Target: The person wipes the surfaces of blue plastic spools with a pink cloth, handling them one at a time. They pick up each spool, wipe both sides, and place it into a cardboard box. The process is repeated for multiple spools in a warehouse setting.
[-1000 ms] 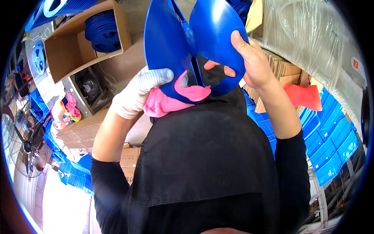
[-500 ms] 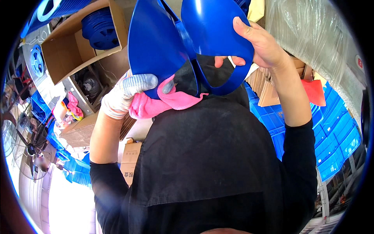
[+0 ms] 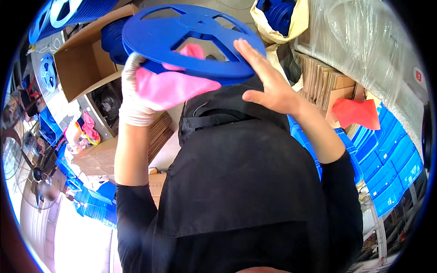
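A blue plastic reel (image 3: 152, 38) is held up in front of me, tilted, with one flange and its cut-out openings facing up. My left hand (image 3: 130, 98), in a white knitted glove, grips the reel's near left edge. Between glove and reel is a pink cloth (image 3: 170, 88), and part of it shows through an opening in the flange. My right hand (image 3: 273, 86) is bare and open; its outstretched fingers lie against the reel's right edge, thumb apart. The left fingertips are mostly hidden under the reel and cloth.
At left, a cardboard box (image 3: 84, 68) holds blue reels (image 3: 114, 38). A pale sack (image 3: 299, 18) with more reels stands at the far right. Flattened cardboard (image 3: 314, 79), a red piece (image 3: 357, 113) and blue bins (image 3: 387, 159) are on the right. A fan (image 3: 38, 175) stands left.
The reel has turned from its two flanges standing apart toward me to one flange facing up. My right hand has loosened its grip on the rim and its fingers are straightened.
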A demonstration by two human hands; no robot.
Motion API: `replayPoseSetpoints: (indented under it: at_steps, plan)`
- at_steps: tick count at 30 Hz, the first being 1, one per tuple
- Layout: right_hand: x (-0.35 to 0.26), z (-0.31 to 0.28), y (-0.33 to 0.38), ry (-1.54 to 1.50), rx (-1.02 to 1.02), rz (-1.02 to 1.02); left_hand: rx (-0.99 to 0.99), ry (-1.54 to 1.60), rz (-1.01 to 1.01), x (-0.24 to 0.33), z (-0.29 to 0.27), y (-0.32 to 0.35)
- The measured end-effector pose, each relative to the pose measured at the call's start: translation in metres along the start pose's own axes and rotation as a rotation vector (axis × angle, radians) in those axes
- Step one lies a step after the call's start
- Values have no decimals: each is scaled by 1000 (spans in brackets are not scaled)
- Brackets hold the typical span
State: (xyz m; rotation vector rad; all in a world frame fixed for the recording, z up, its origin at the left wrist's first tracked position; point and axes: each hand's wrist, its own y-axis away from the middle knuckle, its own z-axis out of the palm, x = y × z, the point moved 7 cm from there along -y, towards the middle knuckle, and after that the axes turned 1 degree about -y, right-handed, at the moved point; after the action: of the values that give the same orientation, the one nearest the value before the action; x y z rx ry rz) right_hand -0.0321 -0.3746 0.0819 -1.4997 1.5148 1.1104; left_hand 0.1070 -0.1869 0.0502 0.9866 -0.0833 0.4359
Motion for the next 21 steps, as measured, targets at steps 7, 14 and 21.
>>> replayPoseSetpoints:
  at_steps: [7,14,21]
  plan:
    - [32,-6,8,358,-70,-178,-126,-35,-51,29,-1,18]
    - [19,-4,-14,19,79,-140,-305,-179,89,39,22,19]
    - [-7,55,-29,-181,378,214,-273,-957,438,-60,54,27]
